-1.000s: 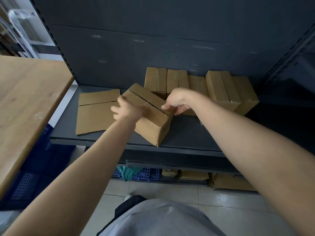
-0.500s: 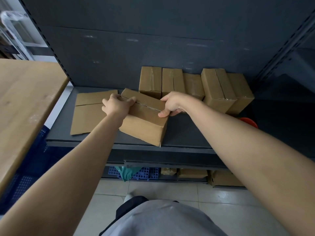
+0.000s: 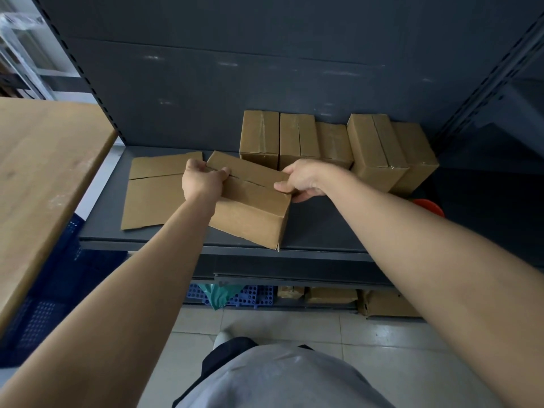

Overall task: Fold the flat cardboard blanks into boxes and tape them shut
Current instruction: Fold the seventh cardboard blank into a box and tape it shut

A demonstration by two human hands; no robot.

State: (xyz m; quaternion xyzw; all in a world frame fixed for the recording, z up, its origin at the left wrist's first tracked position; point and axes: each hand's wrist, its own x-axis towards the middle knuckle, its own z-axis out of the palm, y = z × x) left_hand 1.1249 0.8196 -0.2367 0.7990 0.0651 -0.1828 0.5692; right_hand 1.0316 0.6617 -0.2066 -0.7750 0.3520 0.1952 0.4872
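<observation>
Item: folded box (image 3: 250,213), front edge of shelf (image 3: 323,231). Tilted up a second ago, now apparently set down flat. Left hand (image 3: 201,182) and right hand (image 3: 303,179) each grip one end, holding the flaps closed. Centre seam untaped; taping probably next. Flat blank (image 3: 153,198) just beside it, shelf's left end.

Plain brown box (image 3: 250,213) on dark grey shelf (image 3: 323,231).

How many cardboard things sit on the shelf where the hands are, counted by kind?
5 back boxes
1 held box, gripped by left hand and right hand
1 flat blank showing; whether more lie beneath it cannot be told
Total: 7
</observation>
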